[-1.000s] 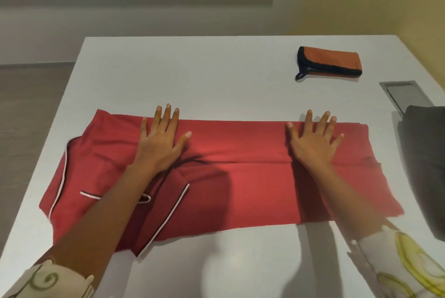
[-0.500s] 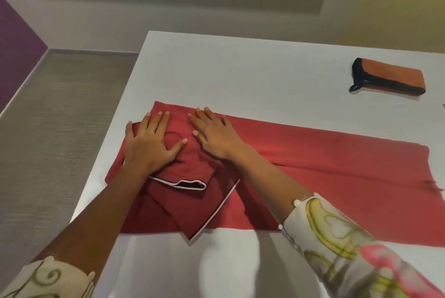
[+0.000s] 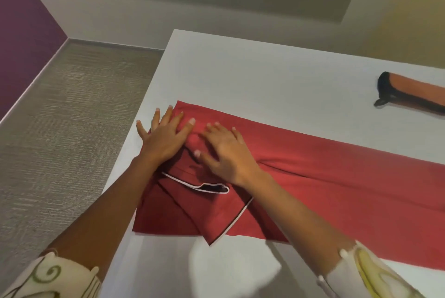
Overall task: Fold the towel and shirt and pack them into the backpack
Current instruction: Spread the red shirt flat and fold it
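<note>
**Both hands flat on left end of red shirt**

The fingers (image 3: 168, 114) of the left hand (image 3: 163, 140) are seen straight and spread. They are pressed on the far left corner of the shirt (image 3: 337, 177), with the outermost fingertips lying past the cloth on the table (image 3: 265, 76). The fingers (image 3: 218, 129) of the right hand (image 3: 225, 153) are laid straight on the cloth just beside the left hand. Nothing is gripped by either. Both forearms are extended forward, the right one crossing over the shirt. The shirt, red with white piping (image 3: 192, 183), is spread as a long band from the table's left edge rightward, its left end folded over in layers. A folded orange towel (image 3: 414, 95) with black trim is noted well apart, at the far right.
</note>
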`<state>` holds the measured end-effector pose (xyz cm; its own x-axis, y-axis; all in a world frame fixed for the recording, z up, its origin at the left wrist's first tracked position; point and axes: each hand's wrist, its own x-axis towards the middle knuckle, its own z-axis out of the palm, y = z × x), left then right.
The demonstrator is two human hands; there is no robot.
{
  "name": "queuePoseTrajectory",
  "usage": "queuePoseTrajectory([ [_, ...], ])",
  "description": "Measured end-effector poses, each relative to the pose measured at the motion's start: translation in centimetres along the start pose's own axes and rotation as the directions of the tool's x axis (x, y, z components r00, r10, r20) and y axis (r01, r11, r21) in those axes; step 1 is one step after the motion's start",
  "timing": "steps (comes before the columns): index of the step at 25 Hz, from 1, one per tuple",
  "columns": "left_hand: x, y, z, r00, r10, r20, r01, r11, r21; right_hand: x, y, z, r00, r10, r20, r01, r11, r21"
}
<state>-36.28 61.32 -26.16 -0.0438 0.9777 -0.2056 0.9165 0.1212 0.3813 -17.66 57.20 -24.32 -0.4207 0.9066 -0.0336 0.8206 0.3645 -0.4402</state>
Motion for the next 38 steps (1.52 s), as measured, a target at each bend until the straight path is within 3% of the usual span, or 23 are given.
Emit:
queuePoseTrajectory([
  [2,-0.2,-0.4,-0.8,0.981,0.093,-0.168,-0.120,0.980,-0.161,-2.5,-1.9,0.8,0.994,-0.080,0.069,0.082,0.996,-0.024],
  [4,-0.9,-0.7,-1.5,0.964,0.158,-0.213,-0.227,0.906,-0.358,-4.3,-2.3,2.5,0.983,-0.085,0.163,0.102,0.990,-0.094],
  [6,-1.4,-0.7,-1.8,0.965,0.192,-0.179,-0.254,0.856,-0.451,-4.8,-1.6,3.6,0.989,-0.093,0.117,0.098,0.994,-0.040],
  [12,-1.6,-0.9,-1.9,0.974,0.224,-0.036,-0.197,0.757,-0.622,-3.1,-0.7,2.1,0.997,0.018,0.074,-0.043,0.936,0.348],
  [14,-1.4,-0.8,-2.4,0.974,0.223,-0.031,-0.191,0.746,-0.638,-2.4,-0.3,-0.3,0.985,0.141,0.099,-0.171,0.733,0.658],
  [16,-1.2,-0.5,-3.1,0.978,0.210,-0.021,-0.179,0.769,-0.614,-1.3,0.9,-2.7,0.929,0.310,0.201,-0.302,0.326,0.896],
  [18,-0.8,-0.2,-3.4,0.977,0.214,0.021,-0.175,0.849,-0.498,-0.1,3.4,-3.8,0.814,0.435,0.385,-0.368,-0.126,0.921],
  [19,-0.7,-0.1,-3.5,0.975,0.215,0.046,-0.178,0.894,-0.412,0.2,4.5,-4.1,0.748,0.475,0.464,-0.410,-0.219,0.885],
  [20,-0.4,-0.2,-3.2,0.977,0.208,0.053,-0.180,0.926,-0.331,0.4,5.5,-4.1,0.690,0.515,0.508,-0.472,-0.212,0.856],
  [22,0.0,-0.1,-2.6,0.982,0.186,0.024,-0.177,0.961,-0.213,0.2,6.8,-3.7,0.646,0.541,0.538,-0.578,-0.114,0.808],
  [25,0.5,0.1,-2.4,0.985,0.162,-0.059,-0.167,0.982,-0.094,0.2,6.6,-3.4,0.675,0.629,0.386,-0.559,0.095,0.824],
  [28,0.3,1.0,-2.0,0.985,0.153,-0.084,-0.146,0.985,0.090,0.1,6.5,-2.9,0.744,0.661,0.095,-0.512,0.472,0.718],
  [30,-0.2,1.9,-1.1,0.967,0.195,-0.163,-0.146,0.951,0.273,-0.4,6.2,-2.4,0.790,0.612,-0.038,-0.540,0.723,0.431],
  [31,-0.6,2.6,-0.6,0.946,0.243,-0.215,-0.154,0.920,0.361,-0.7,5.7,-2.2,0.811,0.576,-0.100,-0.530,0.797,0.289],
  [34,-1.3,5.6,1.2,0.854,0.436,-0.285,-0.310,0.865,0.394,-1.3,4.0,-0.9,0.861,0.426,-0.278,-0.433,0.901,0.037],
  [36,-1.8,7.4,2.5,0.839,0.516,-0.173,-0.461,0.843,0.279,-1.8,3.5,0.4,0.895,0.365,-0.257,-0.371,0.928,0.025],
  [38,-2.5,8.0,4.1,0.861,0.509,-0.031,-0.489,0.841,0.231,-2.6,4.3,1.3,0.912,0.362,-0.191,-0.360,0.932,0.046],
])
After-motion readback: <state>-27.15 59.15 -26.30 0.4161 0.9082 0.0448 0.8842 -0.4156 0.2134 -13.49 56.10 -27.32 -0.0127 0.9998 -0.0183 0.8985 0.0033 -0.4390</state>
